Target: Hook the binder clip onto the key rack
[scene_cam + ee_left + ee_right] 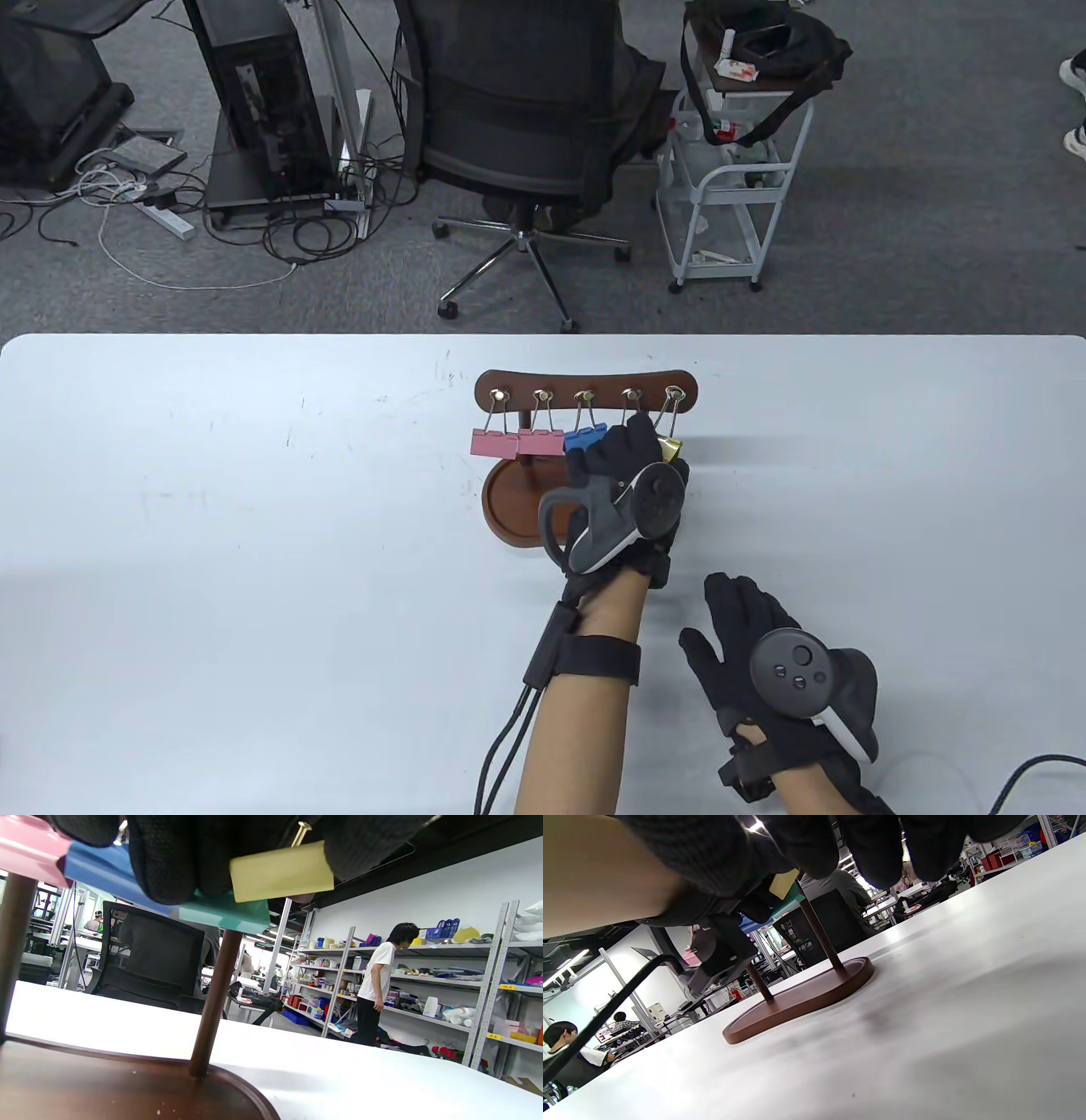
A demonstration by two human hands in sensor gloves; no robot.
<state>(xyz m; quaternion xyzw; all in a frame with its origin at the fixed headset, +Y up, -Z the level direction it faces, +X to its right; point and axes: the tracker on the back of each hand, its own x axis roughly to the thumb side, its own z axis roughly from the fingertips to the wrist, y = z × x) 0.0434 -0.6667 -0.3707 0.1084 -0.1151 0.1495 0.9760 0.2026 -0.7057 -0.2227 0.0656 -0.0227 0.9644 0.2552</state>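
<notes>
At frame centre the left hand (628, 463) pinches the yellow binder clip (281, 871), light, stiff, best held by its body, at the key rack (585, 389); right hand (755, 628) lies open.

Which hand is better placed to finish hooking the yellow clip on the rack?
The left hand: it is at the key rack, fingers on the yellow binder clip. The right hand rests spread on the table, away.

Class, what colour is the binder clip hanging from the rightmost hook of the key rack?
Yellow binder clip; the left wrist view shows it best.
</notes>
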